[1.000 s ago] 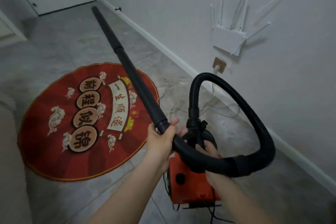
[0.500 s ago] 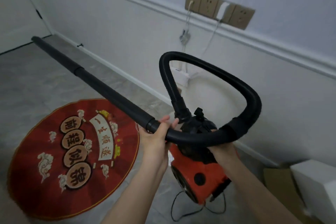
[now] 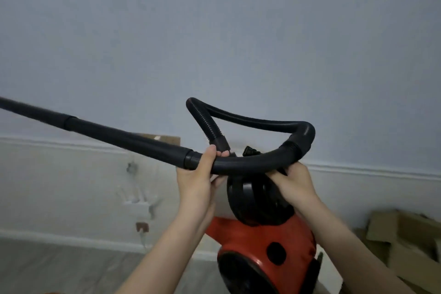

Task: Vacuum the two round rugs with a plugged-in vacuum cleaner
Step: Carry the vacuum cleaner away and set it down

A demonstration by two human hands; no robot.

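I hold a red and black vacuum cleaner (image 3: 260,243) lifted in front of me. My left hand (image 3: 198,179) grips the black wand (image 3: 124,138) where it joins the curved handle tube; the wand runs out past the left edge. My right hand (image 3: 293,184) grips the black top of the vacuum body, under the handle tube. The ribbed black hose (image 3: 250,122) loops above both hands. No rug is in view except perhaps a red sliver at the bottom left edge.
A pale wall fills the view, with a moulding rail (image 3: 372,172) across it and a skirting board (image 3: 71,241) below. A wall socket (image 3: 142,227) with a white cable sits low left. Flattened cardboard boxes (image 3: 401,236) lie at the right. Grey floor (image 3: 59,270) shows bottom left.
My view has swung up and to the right: the round red rug has left the frame and the wall fills it. Both hands keep their hold; the vacuum has risen with them.
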